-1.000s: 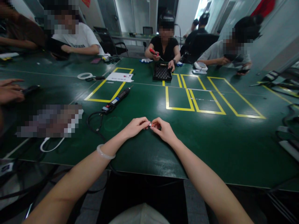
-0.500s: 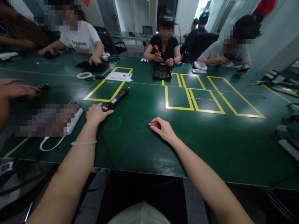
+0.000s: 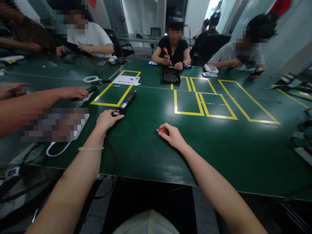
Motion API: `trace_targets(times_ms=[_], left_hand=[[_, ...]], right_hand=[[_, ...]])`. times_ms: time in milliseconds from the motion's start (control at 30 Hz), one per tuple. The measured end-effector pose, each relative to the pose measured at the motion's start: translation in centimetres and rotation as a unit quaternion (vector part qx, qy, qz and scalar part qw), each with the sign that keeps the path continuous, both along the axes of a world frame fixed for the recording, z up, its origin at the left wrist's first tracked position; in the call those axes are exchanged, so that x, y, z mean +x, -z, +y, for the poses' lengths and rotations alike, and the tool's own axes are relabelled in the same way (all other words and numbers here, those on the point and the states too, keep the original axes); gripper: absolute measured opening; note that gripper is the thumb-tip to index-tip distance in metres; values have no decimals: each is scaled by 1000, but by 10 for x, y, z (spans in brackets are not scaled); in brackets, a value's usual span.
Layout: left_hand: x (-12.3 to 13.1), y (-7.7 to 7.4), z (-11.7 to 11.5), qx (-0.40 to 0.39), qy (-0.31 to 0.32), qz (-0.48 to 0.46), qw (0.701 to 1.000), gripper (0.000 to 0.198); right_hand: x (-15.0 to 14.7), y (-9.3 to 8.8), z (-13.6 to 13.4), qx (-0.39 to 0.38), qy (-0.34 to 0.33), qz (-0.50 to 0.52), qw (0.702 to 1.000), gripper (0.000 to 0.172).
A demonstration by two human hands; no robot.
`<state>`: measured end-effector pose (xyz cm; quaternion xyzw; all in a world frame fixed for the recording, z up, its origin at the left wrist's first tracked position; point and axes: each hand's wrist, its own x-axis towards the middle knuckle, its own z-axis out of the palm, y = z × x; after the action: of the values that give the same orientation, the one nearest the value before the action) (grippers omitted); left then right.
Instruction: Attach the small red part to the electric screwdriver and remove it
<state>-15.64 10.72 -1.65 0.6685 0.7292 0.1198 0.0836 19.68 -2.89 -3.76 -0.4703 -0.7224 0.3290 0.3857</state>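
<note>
My left hand (image 3: 106, 120) is closed around the rear end of a black electric screwdriver (image 3: 128, 101). The screwdriver lies slanted on the green table, its thin bit pointing away and to the right. My thumb sticks out along its near side, while the other fingers are partly hidden. Farther right, my right hand (image 3: 172, 135) rests at the tabletop and pinches a small red and orange piece (image 3: 158, 130). Most of that piece is covered by the fingertips, so its kind cannot be made out.
Yellow tape (image 3: 188, 113) marks rectangles on the table (image 3: 151, 159). A paper sheet (image 3: 125, 80) and a white-ringed magnifier (image 3: 90, 79) lie beyond my left hand. A co-worker's hand (image 3: 74, 93) grips a dark tool at left. Opposite, a person works over a black tray (image 3: 170, 76).
The co-worker's arm at left has reached farther in over the table. The person in the white shirt has drawn both hands back. My hands keep their holds; the view shifts slightly.
</note>
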Motion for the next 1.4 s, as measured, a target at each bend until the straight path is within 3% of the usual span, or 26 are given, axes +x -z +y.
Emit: trace_targets(times_ms=[433,833,1100,1400], left_hand=[[67,-7,-28,-11,113,41,993,66],[126,-5,-71,1,248,-1,969,58],[146,-9,-92,-4,285,-26,958,53],[146,-7,-94,-6,297,-30,954,53]], right_hand=[[-1,-4,0,-11,3,-5,1000,11],[-1,-3,0,0,7,-2,1000,10],[-3,-4,0,4,21,11,1000,11],[-1,-5,0,7,77,-58,995,12]])
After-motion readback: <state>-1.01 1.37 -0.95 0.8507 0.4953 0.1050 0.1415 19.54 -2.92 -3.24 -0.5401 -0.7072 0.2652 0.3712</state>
